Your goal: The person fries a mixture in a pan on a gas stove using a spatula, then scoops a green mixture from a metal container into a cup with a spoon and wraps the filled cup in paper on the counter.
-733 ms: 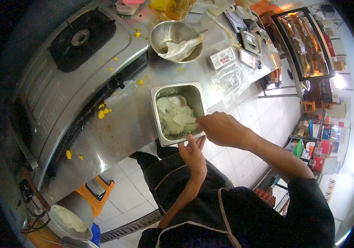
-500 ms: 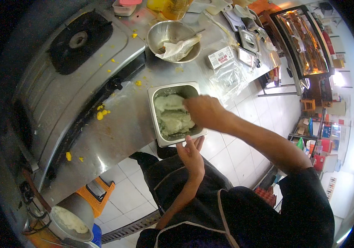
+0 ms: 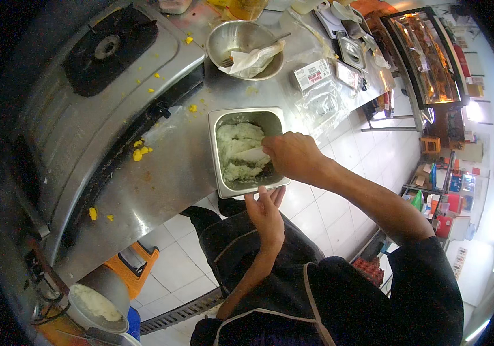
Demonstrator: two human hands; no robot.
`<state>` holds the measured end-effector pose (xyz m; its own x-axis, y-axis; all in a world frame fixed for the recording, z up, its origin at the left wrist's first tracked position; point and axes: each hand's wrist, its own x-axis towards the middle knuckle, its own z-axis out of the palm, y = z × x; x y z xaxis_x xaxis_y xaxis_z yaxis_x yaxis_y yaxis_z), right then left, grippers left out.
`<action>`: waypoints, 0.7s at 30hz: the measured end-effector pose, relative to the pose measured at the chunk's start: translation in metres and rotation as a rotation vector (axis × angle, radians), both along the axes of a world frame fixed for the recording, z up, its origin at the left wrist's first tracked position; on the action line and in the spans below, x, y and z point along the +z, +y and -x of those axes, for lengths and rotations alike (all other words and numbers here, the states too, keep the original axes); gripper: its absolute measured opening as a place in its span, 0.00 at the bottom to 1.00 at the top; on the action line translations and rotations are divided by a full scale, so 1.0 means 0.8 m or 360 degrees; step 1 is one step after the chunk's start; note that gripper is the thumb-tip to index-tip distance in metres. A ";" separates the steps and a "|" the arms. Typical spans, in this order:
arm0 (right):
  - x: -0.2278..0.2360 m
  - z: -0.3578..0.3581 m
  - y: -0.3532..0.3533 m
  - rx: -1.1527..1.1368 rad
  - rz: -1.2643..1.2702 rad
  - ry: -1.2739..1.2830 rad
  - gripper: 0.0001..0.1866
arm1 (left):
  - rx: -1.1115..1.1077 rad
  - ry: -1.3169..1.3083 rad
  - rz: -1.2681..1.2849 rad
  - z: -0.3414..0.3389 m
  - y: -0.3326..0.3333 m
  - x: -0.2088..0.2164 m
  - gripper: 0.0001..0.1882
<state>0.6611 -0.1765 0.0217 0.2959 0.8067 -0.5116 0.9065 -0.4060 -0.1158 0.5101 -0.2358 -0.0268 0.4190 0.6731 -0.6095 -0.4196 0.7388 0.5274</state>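
A square steel food pan (image 3: 216,151) stands at the front edge of the steel counter. Pale green-white, grainy mash (image 3: 236,138) lies heaped inside it. My right hand (image 3: 294,154) is closed over the pan's right side, gripping a flat, whitish utensil (image 3: 250,154). That tool's end dips into the mash; its handle is hidden in my fist, so I cannot tell its exact kind. My left hand (image 3: 265,218) holds the pan's near wall, thumb and fingers up by the rim.
A steel bowl (image 3: 218,43) with a utensil and crumpled paper sits behind the pan. Right of it lie a small white box (image 3: 312,75) and clear plastic bags (image 3: 322,106). The gas stove (image 3: 166,43) stands left, yellow scraps (image 3: 138,154) along its edge. A pot (image 3: 74,317) is lower left.
My right hand has shifted slightly to the right and down, and the whitish utensil now shows in the mash. The mash's surface has changed shape. My left hand keeps its hold on the pan.
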 end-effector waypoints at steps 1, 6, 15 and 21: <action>0.012 -0.004 -0.002 0.0084 0.0066 0.0035 0.11 | -0.0022 0.0035 0.0023 0.000 0.001 0.000 0.25; 0.116 -0.012 -0.002 0.0323 -0.0079 0.0013 0.10 | -0.0080 0.0163 -0.0018 0.007 0.006 -0.003 0.24; 0.056 0.018 0.050 0.0544 0.0064 -0.0024 0.08 | 0.0155 0.0964 -0.1082 0.058 0.060 -0.037 0.14; 0.052 0.017 0.044 0.0429 -0.0144 -0.0019 0.09 | 0.0193 0.1199 -0.0974 0.062 0.097 -0.044 0.14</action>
